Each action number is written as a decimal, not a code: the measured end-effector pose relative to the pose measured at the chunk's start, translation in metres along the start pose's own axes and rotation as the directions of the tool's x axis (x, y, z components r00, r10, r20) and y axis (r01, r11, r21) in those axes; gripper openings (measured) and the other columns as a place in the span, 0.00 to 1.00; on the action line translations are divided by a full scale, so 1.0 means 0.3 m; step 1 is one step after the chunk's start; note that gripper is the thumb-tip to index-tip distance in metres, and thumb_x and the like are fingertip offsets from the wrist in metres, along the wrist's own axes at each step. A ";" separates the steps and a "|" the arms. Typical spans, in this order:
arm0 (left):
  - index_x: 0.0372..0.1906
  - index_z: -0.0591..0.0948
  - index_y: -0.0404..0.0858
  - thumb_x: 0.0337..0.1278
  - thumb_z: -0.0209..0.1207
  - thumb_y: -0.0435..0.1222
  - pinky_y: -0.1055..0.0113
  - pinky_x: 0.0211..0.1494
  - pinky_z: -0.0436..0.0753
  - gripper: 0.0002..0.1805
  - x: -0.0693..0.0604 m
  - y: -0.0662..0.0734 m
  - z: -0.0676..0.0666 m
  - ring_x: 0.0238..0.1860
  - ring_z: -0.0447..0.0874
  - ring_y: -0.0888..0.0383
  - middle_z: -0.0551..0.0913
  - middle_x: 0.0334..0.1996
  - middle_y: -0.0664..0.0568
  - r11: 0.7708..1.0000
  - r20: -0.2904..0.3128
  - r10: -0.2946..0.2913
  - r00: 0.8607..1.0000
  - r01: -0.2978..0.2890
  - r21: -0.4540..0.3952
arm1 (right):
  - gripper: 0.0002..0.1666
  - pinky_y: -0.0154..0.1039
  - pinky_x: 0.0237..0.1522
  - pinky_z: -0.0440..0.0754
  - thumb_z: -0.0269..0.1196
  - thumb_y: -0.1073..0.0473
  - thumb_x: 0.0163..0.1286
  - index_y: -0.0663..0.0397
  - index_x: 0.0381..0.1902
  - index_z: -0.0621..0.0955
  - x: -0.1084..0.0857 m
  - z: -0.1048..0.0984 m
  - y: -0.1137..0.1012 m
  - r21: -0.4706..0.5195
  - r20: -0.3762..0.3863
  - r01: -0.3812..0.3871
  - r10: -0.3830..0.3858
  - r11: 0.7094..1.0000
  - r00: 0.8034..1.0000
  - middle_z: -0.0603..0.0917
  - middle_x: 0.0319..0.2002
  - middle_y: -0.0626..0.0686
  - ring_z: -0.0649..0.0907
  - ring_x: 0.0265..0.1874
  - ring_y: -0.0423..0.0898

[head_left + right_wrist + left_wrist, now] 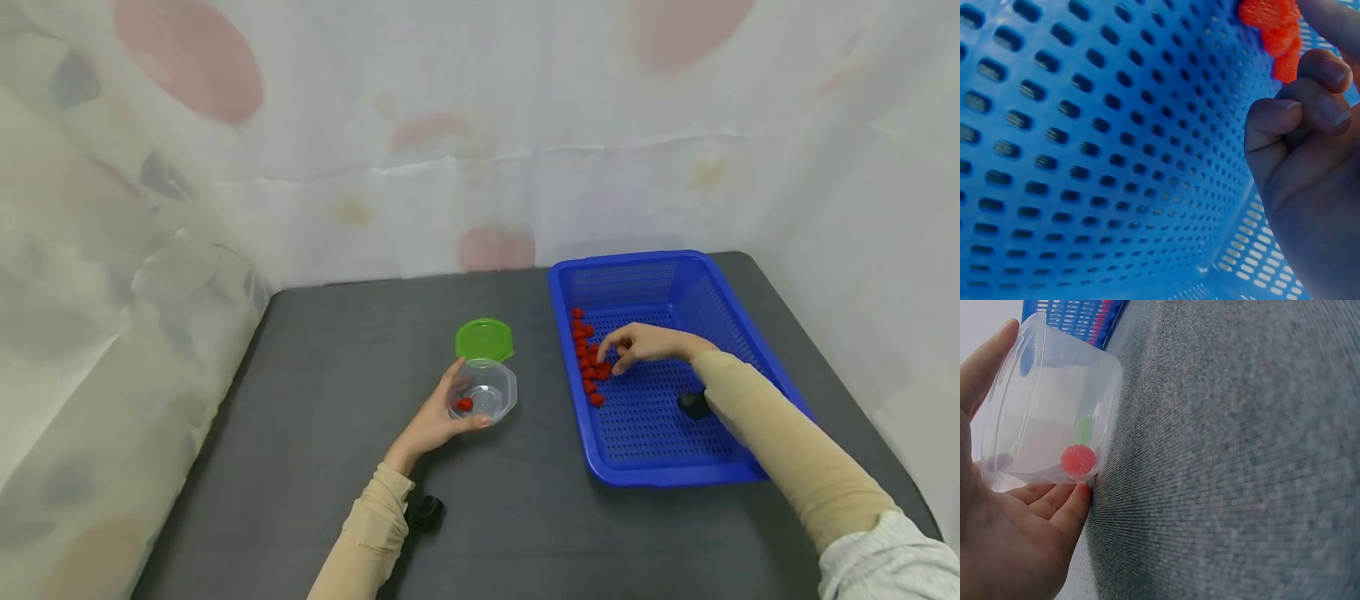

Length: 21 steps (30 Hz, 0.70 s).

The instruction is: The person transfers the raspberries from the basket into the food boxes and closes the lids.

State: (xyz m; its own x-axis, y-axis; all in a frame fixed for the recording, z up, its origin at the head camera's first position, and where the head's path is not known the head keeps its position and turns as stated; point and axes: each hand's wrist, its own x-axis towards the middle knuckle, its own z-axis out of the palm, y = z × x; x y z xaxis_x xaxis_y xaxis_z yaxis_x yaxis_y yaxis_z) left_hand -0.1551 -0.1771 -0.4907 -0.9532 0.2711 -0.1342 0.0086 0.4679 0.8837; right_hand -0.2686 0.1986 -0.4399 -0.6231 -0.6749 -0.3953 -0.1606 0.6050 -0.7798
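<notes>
My left hand [435, 425] grips a clear plastic tub [497, 392], thumb on the near side and fingers on the far side. Inside the tub lies one small red, bumpy, raspberry-like piece [1078, 460]. Whether the tub's base touches the table cannot be told. Over in the blue basket [611, 477], my right hand [648, 342] reaches down to several red raspberry-like pieces [588, 386] along the left side. Its thumb and index finger are at the pieces; a firm pinch cannot be made out. In the right wrist view the other fingers [1272, 119] are curled.
A green lid [483, 339] lies on the dark grey table [337, 375] just beyond the tub. The basket has raised, perforated walls and stands on the right of the table. A pale patterned sheet [450, 192] hangs behind and at the sides.
</notes>
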 end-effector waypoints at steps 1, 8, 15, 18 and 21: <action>0.74 0.45 0.55 0.38 0.72 0.49 0.44 0.66 0.64 0.60 0.001 0.000 0.000 0.70 0.59 0.48 0.63 0.68 0.47 1.000 0.004 0.001 1.000 -0.001 0.000 | 0.16 0.36 0.33 0.72 0.63 0.65 0.59 0.61 0.47 0.80 0.003 0.004 0.004 -0.019 0.006 0.000 0.001 1.000 1.000 0.61 0.16 0.44 0.63 0.17 0.38; 0.74 0.45 0.54 0.39 0.72 0.48 0.43 0.66 0.63 0.59 -0.011 -0.004 -0.006 0.70 0.60 0.47 0.63 0.68 0.46 1.000 -0.010 0.006 1.000 -0.006 0.002 | 0.14 0.34 0.29 0.64 0.65 0.63 0.58 0.52 0.44 0.81 0.042 0.030 0.004 -0.158 -0.001 -0.008 0.008 0.987 1.000 0.62 0.16 0.44 0.61 0.18 0.39; 0.74 0.45 0.55 0.38 0.72 0.49 0.44 0.67 0.63 0.60 -0.014 -0.005 -0.003 0.70 0.60 0.48 0.63 0.68 0.47 1.000 -0.009 0.000 1.000 0.000 0.000 | 0.12 0.34 0.28 0.65 0.65 0.64 0.58 0.46 0.40 0.81 0.052 0.035 -0.001 -0.284 -0.019 -0.021 0.016 0.959 1.000 0.64 0.16 0.43 0.63 0.18 0.39; 0.74 0.45 0.57 0.38 0.72 0.50 0.44 0.67 0.63 0.60 -0.009 -0.003 0.000 0.70 0.59 0.49 0.62 0.69 0.48 1.000 0.001 -0.009 1.000 0.009 -0.002 | 0.13 0.34 0.28 0.65 0.65 0.64 0.57 0.45 0.40 0.80 0.046 0.034 0.000 -0.310 -0.022 -0.012 0.006 0.951 1.000 0.64 0.16 0.44 0.64 0.18 0.39; 0.74 0.45 0.57 0.38 0.72 0.50 0.44 0.67 0.62 0.60 -0.004 -0.002 -0.001 0.70 0.59 0.49 0.62 0.69 0.48 1.000 0.003 -0.012 1.000 0.012 0.001 | 0.13 0.34 0.28 0.65 0.66 0.64 0.56 0.46 0.39 0.80 0.041 0.034 -0.001 -0.309 -0.030 -0.006 -0.003 0.951 1.000 0.64 0.17 0.44 0.64 0.19 0.40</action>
State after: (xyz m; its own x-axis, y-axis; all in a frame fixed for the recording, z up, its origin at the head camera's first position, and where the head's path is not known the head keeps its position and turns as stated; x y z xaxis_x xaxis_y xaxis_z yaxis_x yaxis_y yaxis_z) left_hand -0.1542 -0.1779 -0.4908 -0.9522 0.2682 -0.1464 -0.0026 0.4720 0.8816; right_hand -0.2684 0.1859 -0.4493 -0.6450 -0.6639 -0.3784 -0.3850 0.7101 -0.5895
